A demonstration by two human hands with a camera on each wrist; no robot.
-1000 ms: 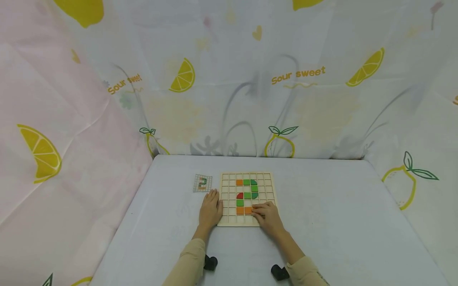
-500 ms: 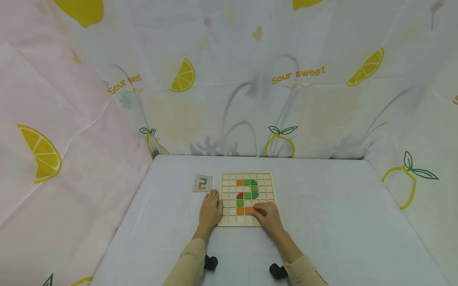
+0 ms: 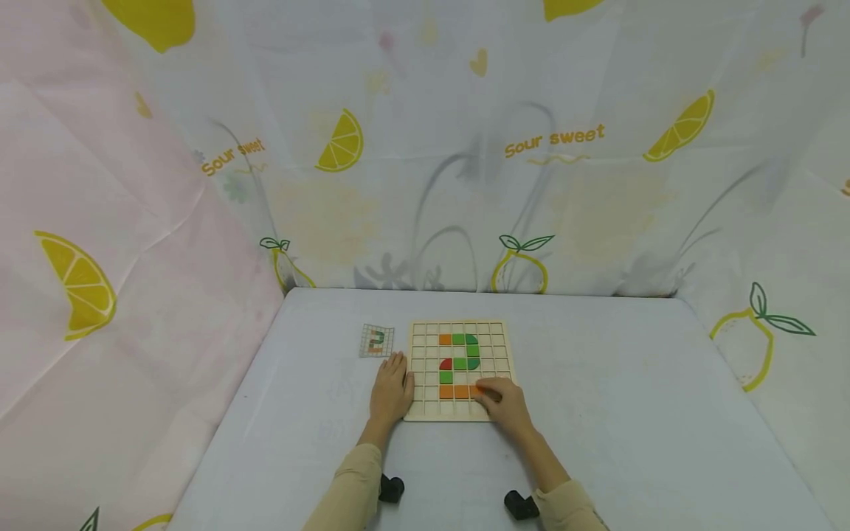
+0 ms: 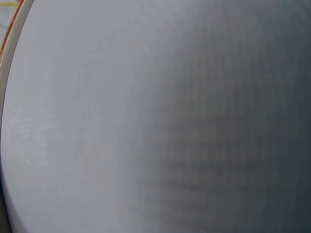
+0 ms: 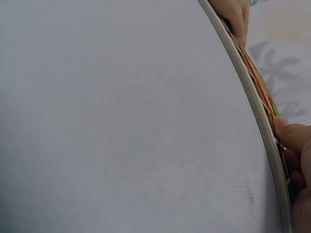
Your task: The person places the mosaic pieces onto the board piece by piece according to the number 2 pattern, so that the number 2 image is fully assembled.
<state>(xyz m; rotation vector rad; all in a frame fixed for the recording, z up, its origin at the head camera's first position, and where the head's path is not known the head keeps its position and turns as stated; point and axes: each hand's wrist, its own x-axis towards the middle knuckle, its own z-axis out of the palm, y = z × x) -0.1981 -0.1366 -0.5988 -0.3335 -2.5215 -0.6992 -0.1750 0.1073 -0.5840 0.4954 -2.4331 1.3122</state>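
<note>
A square wooden grid board (image 3: 493, 351) lies on the white table, with coloured tiles forming a shape like a 2. My left hand (image 3: 390, 391) rests with fairly straight fingers along the board's left edge. Over the lower right of the board, my right hand (image 3: 506, 407) has thumb and curled forefinger at an orange square tile (image 3: 474, 391), the rightmost of the bottom orange row. That tile is partly covered by the fingertips. In the right wrist view, the right thumb (image 5: 294, 136) is above the board edge (image 5: 255, 104). The left wrist view shows mostly tabletop.
A small pattern card (image 3: 376, 341) with a similar 2-like figure lies left of the board. Black objects (image 3: 392, 488) (image 3: 521, 505) sit by both forearms. Lemon-printed cloth (image 3: 425, 184) hangs behind and at both sides of the table.
My right hand has shifted slightly right along the bottom row, and a third orange tile now shows at its fingertips. My left hand stays at the board's left edge.
</note>
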